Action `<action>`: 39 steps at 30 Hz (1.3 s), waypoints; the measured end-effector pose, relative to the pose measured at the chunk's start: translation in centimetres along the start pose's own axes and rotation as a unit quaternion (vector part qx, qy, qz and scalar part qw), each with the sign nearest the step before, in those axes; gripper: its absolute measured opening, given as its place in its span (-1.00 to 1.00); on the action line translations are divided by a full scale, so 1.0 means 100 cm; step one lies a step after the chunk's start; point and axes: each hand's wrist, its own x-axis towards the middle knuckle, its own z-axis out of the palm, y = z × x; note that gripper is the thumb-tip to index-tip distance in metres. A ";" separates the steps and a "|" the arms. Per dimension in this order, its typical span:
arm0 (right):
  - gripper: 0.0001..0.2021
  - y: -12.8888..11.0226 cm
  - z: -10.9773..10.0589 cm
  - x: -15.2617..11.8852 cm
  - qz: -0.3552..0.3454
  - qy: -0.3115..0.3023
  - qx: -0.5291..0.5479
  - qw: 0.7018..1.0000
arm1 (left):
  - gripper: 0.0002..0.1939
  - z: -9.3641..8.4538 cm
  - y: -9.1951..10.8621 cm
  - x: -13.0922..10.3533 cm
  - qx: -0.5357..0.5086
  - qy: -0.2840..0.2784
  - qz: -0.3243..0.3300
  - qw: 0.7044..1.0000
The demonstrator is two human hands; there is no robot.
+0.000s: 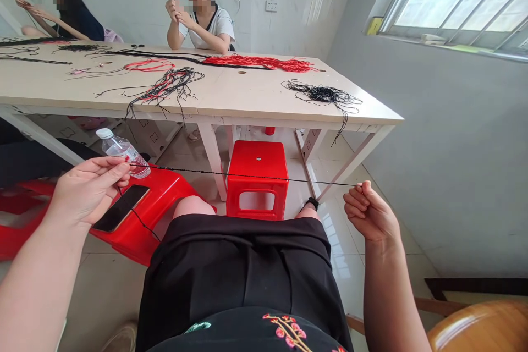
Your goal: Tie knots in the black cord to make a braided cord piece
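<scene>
Head view, from left to right: a co-worker (pixel 82 16) sits at the far side with hands raised; I cannot tell what they hold. Nearer, the wearer's left hand (pixel 93 184) pinches a black cord (pixel 247 176) between thumb and forefinger, and a loose tail drops from it toward the lap. Below that hand a phone (pixel 124 208) lies on a red stool (pixel 175 184) with a water bottle (pixel 126 151), probably put there to leave the surface (pixel 247 93) for the cords. On the surface, a mixed bundle of black and red cords (pixel 169 88) hangs over the near edge, seemingly within easy reach. Behind it a second person (pixel 210 30) sits with both hands together, what they hold too small to tell. Another red stool (pixel 258 159) stands under the middle of the cord, and red strands (pixel 264 62) lie farther back. Toward the right end, a black tangle (pixel 324 93) rests apart, perhaps to avoid mixing. Rightmost, the right hand (pixel 371 209), fingers curled, pinches the cord's other part; the wide spread likely holds it taut and straight above the lap.
</scene>
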 end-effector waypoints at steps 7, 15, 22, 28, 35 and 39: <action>-0.72 -0.006 0.014 -0.011 -0.013 0.002 -0.029 0.999 | -0.67 -0.001 -0.003 0.003 -0.015 0.023 -0.005 1.000; -0.75 0.005 -0.006 0.000 -0.163 0.092 -0.483 0.855 | -0.79 0.015 0.034 -0.032 -0.032 0.008 0.066 0.997; -0.24 0.116 0.106 0.002 -0.093 -0.330 -0.440 0.830 | -0.83 0.072 0.052 -0.086 0.076 -0.178 0.089 0.977; -0.56 0.154 0.152 -0.011 0.091 -0.397 -0.218 0.887 | -0.81 0.072 0.062 -0.067 0.060 -0.122 0.143 0.980; -0.64 0.102 0.144 0.023 0.068 -0.287 -0.251 0.922 | -0.54 0.064 0.039 -0.028 0.215 -0.116 0.217 0.945; -0.63 0.085 0.164 0.038 0.060 -0.352 -0.338 0.871 | -0.36 0.113 0.023 -0.046 0.184 -0.371 0.155 0.897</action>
